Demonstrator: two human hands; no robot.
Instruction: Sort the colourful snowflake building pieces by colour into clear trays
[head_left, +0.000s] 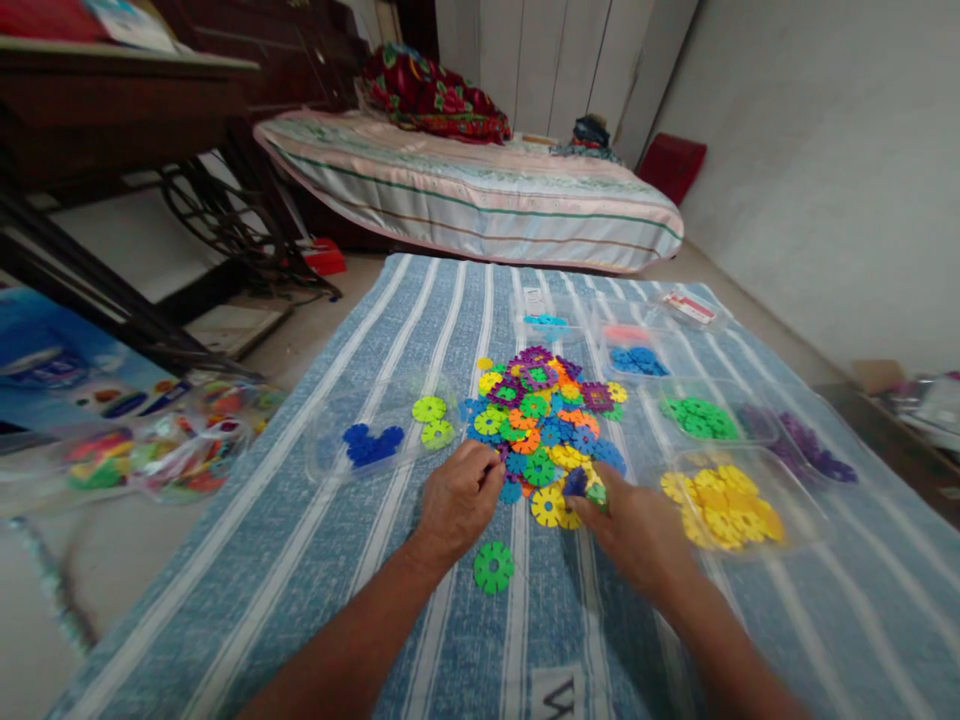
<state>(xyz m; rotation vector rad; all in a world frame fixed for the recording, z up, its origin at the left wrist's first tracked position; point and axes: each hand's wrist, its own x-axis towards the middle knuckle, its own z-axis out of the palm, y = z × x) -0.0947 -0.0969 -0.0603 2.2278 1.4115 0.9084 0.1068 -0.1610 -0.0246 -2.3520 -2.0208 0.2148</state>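
Note:
A mixed pile of coloured notched plastic discs (536, 405) lies mid-table. At its near left edge, my left hand (459, 495) is closed with fingertips pressed together; whatever they hold, if anything, is hidden. My right hand (637, 525) pinches a dark blue notched disc (575, 483) at the pile's near right side. A green piece (597, 494) shows by its fingertips, but I cannot tell whether it is gripped too. Yellow discs (550, 506) lie just beneath. A single green disc (493, 567) rests on the cloth below my left hand.
Clear plastic trays hold sorted discs: yellow (724, 505), green (700, 418), purple (814, 447), blue (637, 361) and light blue (546, 321). Left of the pile, another tray holds dark blue discs (371, 445) and lime ones (429, 409). A striped cloth (300, 560) covers the table.

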